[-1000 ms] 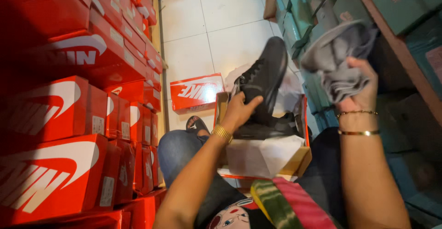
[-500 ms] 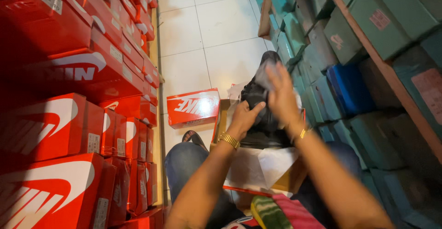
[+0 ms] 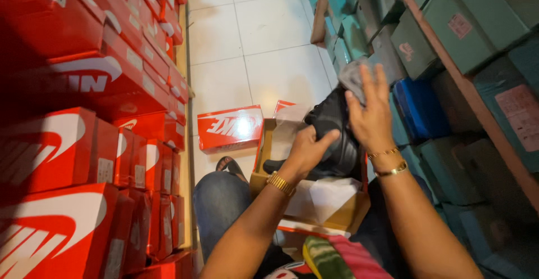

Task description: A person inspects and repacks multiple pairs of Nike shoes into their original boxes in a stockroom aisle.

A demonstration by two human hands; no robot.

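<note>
The left hand (image 3: pixel 307 151) has its grip closed round the side of a black shoe (image 3: pixel 331 138), while the right hand (image 3: pixel 370 116), fingers spread, presses a grey cloth (image 3: pixel 351 77) flat against the shoe's upper end. The shoe is held just above an open cardboard shoebox (image 3: pixel 325 211) with white paper in it, resting on the person's lap. A red box lid (image 3: pixel 230 127) lies on the tiled floor (image 3: pixel 269 37) beyond, between stacked red boxes (image 3: pixel 84 144) and a shelf of teal boxes (image 3: pixel 466 26).

My left hand (image 3: pixel 307 151) is curled, fingers bent in a grip; my right hand (image 3: pixel 369 117) is raised, fingers spread; both forearms reach forward.
</note>
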